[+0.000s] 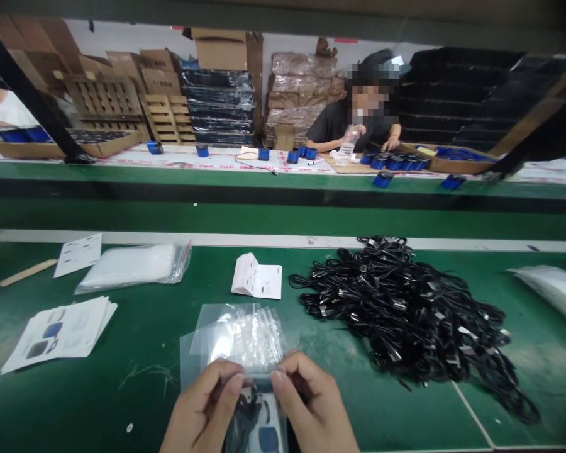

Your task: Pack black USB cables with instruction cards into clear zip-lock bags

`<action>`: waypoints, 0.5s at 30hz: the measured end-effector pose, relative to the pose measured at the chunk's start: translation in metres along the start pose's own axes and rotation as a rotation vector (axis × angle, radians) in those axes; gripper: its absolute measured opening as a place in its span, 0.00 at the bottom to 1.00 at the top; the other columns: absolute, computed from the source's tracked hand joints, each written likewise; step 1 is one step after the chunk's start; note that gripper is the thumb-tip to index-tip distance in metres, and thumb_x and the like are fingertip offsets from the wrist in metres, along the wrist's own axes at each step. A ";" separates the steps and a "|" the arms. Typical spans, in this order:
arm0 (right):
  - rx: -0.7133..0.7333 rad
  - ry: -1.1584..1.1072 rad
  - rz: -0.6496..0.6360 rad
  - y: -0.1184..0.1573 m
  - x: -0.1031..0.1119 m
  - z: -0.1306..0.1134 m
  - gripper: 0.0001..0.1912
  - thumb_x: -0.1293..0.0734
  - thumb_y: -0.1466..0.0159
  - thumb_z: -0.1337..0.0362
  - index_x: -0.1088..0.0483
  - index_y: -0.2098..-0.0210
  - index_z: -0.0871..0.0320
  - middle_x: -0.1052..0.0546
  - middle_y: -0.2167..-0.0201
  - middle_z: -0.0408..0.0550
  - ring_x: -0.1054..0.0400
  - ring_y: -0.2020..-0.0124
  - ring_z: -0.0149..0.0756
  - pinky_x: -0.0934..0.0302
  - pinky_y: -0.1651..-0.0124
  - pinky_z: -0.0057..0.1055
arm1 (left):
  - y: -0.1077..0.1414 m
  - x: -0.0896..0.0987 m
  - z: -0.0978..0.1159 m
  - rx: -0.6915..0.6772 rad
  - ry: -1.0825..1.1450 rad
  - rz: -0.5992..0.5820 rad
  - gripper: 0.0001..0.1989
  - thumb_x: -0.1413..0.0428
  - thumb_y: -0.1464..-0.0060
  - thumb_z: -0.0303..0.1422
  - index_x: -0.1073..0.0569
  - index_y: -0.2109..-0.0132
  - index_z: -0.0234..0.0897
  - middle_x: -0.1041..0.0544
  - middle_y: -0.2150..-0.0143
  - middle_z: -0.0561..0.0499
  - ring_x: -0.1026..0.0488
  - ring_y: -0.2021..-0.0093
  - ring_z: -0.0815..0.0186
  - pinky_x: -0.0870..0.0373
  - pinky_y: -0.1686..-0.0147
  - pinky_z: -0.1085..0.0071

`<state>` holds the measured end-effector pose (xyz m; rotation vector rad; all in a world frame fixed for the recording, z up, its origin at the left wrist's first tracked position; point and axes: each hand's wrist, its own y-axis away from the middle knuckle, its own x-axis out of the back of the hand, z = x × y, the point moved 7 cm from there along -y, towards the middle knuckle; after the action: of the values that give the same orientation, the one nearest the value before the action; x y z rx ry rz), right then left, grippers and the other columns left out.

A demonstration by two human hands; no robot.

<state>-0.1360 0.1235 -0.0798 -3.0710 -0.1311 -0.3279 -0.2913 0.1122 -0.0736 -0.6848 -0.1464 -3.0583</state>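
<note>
Near the bottom centre, my left hand [212,402] and my right hand [306,402] pinch the top edge of a clear plastic bag [264,418] from either side. Inside that bag are a black cable and a printed card with a blue shape on it. Just beyond my fingers lie several flat clear bags [238,333], overlapping on the green table [136,333]. A folded white leaflet stack [257,278] sits behind them. To the right is a large heap of black cables [400,308]. Printed cards [59,333] are stacked at the left.
A filled clear bag [129,267], a loose card [78,253] and a wooden stick [28,272] lie at the left. Another bag [554,289] is at the right edge. Across the raised shelf [193,165], a person [358,119] sits behind blue devices [393,162].
</note>
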 end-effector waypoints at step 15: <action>0.085 0.084 -0.067 -0.001 0.009 -0.008 0.12 0.40 0.37 0.63 0.35 0.76 0.58 0.33 0.78 0.42 0.38 0.76 0.31 0.45 0.71 0.24 | 0.000 0.007 -0.002 -0.164 -0.102 -0.019 0.12 0.49 0.42 0.38 0.31 0.72 0.40 0.29 0.74 0.56 0.29 0.75 0.71 0.34 0.74 0.82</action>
<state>-0.1287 0.1244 -0.0700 -2.9687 -0.2390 -0.4419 -0.2982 0.1123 -0.0724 -0.8519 0.1005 -3.0788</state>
